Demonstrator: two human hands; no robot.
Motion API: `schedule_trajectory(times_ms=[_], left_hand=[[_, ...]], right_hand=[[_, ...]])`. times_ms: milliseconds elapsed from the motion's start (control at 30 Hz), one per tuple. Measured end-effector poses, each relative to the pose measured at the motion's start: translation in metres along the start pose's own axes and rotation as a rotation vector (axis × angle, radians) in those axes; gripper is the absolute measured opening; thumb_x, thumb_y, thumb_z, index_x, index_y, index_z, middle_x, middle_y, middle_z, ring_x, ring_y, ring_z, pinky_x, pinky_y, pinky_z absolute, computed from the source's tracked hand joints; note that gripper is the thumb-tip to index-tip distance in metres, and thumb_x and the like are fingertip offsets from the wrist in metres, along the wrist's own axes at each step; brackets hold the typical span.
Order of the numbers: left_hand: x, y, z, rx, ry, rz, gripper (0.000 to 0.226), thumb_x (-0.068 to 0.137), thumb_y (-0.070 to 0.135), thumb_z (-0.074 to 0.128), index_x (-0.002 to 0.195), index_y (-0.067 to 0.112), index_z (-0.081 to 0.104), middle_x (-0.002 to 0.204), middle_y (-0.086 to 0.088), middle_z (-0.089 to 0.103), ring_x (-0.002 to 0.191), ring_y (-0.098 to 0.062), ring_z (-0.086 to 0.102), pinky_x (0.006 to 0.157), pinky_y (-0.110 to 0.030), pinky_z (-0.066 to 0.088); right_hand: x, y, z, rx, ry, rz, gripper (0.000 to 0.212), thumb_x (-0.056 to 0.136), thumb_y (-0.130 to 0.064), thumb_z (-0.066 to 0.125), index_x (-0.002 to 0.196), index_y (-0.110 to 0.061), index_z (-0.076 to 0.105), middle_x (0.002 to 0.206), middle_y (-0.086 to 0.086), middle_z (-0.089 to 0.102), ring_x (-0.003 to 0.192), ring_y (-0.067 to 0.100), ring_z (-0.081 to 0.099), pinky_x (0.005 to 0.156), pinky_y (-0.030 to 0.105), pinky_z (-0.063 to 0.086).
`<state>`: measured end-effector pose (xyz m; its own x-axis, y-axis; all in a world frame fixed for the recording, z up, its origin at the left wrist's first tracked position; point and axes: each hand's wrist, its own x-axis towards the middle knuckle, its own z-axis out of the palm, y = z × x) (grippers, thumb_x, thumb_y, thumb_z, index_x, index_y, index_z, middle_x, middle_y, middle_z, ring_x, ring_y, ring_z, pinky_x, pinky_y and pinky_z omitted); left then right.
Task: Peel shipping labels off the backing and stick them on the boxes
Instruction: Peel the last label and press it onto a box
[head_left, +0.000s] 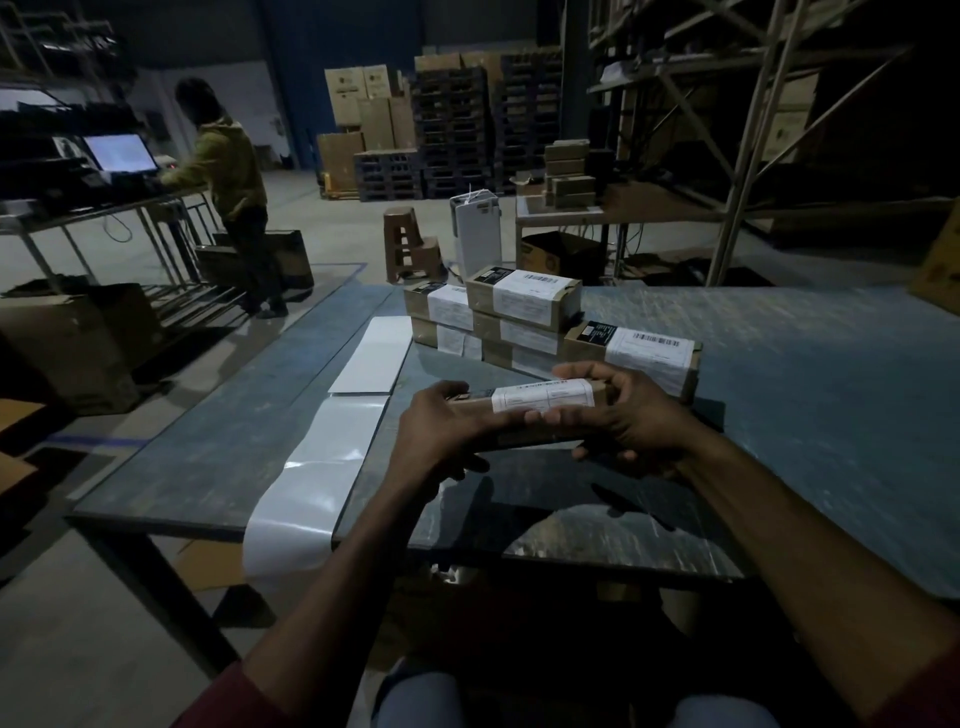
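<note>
both hands hold a box near stacked boxes and backing strip.

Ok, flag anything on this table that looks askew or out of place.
The glossy backing strip hangs over the table's near edge and droops toward the floor. Otherwise nothing stands out: the labelled boxes are stacked tidily, and both hands hold one labelled box.

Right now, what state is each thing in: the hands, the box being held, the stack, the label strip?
Left hand: grips the held box's left end.
Right hand: grips its right end.
Held box: lifted off the table, label already on.
Stacked boxes: labelled, resting on the table.
Backing strip: flat, hanging over the table's near edge.
</note>
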<state>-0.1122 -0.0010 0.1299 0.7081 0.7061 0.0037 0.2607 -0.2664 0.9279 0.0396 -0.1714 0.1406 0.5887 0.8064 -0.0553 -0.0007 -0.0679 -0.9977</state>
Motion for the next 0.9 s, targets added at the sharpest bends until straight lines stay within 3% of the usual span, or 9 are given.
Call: schedule_trajectory(times_ms=[100,200,300,400,467,567,667,767,900], left_hand=[[0.000,-0.007,-0.004,-0.017,-0.078,0.011,0.113,0.060,0.033,0.102,0.155,0.014,0.043,0.126,-0.015,0.066,0.062,-0.026,0.076,0.044,-0.025,0.050],[0.001,-0.009,-0.010,-0.058,-0.161,0.021,0.123,0.056,0.018,0.103,0.159,0.016,0.036,0.123,-0.012,0.064,0.067,-0.027,0.076,0.054,-0.032,0.059],[0.003,-0.004,-0.008,-0.087,-0.157,0.026,0.124,0.059,0.032,0.101,0.161,0.018,0.032,0.124,-0.013,0.066,0.070,-0.026,0.077,0.057,-0.033,0.059],[0.001,0.002,0.003,-0.050,-0.041,0.031,0.115,0.063,0.056,0.093,0.157,0.020,0.039,0.119,-0.014,0.071,0.067,-0.023,0.077,0.051,-0.030,0.055],[0.002,-0.001,0.009,-0.045,0.030,0.072,0.110,0.063,0.061,0.092,0.153,0.019,0.046,0.115,-0.011,0.072,0.061,-0.022,0.076,0.048,-0.030,0.054],[0.005,-0.012,0.010,-0.072,0.000,0.099,0.110,0.061,0.052,0.095,0.153,0.019,0.046,0.117,-0.011,0.071,0.062,-0.025,0.076,0.046,-0.031,0.053],[0.005,-0.019,0.003,-0.060,-0.149,0.066,0.119,0.057,0.023,0.101,0.157,0.021,0.038,0.128,-0.016,0.065,0.069,-0.027,0.077,0.051,-0.030,0.056],[0.005,-0.021,0.003,-0.070,-0.208,0.060,0.126,0.053,0.011,0.102,0.159,0.022,0.035,0.134,-0.016,0.062,0.075,-0.026,0.078,0.055,-0.032,0.060],[0.006,-0.015,0.012,-0.146,-0.164,0.065,0.115,0.064,0.031,0.098,0.159,0.022,0.034,0.122,-0.015,0.069,0.074,-0.026,0.078,0.058,-0.037,0.062]], right_hand=[[-0.002,0.007,-0.011,-0.068,-0.055,0.010,0.072,0.073,0.008,0.086,0.136,-0.017,0.060,0.113,0.016,0.075,0.074,0.019,0.077,0.053,0.028,0.060],[-0.005,0.013,-0.019,-0.196,-0.073,0.009,0.089,0.069,0.010,0.088,0.142,-0.029,0.056,0.122,0.011,0.071,0.087,0.020,0.078,0.057,0.029,0.060],[-0.007,0.012,-0.017,-0.098,-0.082,0.004,0.079,0.076,-0.003,0.087,0.142,-0.032,0.055,0.123,0.011,0.070,0.096,0.031,0.078,0.065,0.034,0.063],[-0.003,0.014,-0.005,-0.106,0.012,-0.044,0.061,0.083,-0.040,0.077,0.139,-0.028,0.056,0.112,0.006,0.074,0.084,0.030,0.080,0.059,0.037,0.064],[-0.001,0.018,0.000,-0.130,0.057,-0.090,0.060,0.086,-0.046,0.073,0.139,-0.025,0.055,0.109,0.004,0.073,0.078,0.030,0.080,0.057,0.039,0.065],[-0.003,0.026,-0.009,-0.137,-0.023,-0.100,0.061,0.088,-0.026,0.081,0.142,-0.027,0.054,0.124,0.005,0.068,0.088,0.028,0.080,0.062,0.038,0.064],[-0.004,0.036,-0.028,-0.166,-0.110,-0.117,0.083,0.072,-0.006,0.092,0.143,-0.030,0.056,0.139,0.000,0.061,0.114,0.026,0.072,0.077,0.040,0.065],[-0.005,0.041,-0.035,-0.188,-0.130,-0.153,0.087,0.066,-0.008,0.094,0.142,-0.031,0.058,0.141,-0.002,0.061,0.126,0.020,0.064,0.085,0.036,0.063],[-0.004,0.038,-0.033,-0.173,-0.060,-0.178,0.075,0.074,-0.025,0.088,0.142,-0.032,0.057,0.136,-0.001,0.065,0.114,0.017,0.072,0.081,0.037,0.065]])
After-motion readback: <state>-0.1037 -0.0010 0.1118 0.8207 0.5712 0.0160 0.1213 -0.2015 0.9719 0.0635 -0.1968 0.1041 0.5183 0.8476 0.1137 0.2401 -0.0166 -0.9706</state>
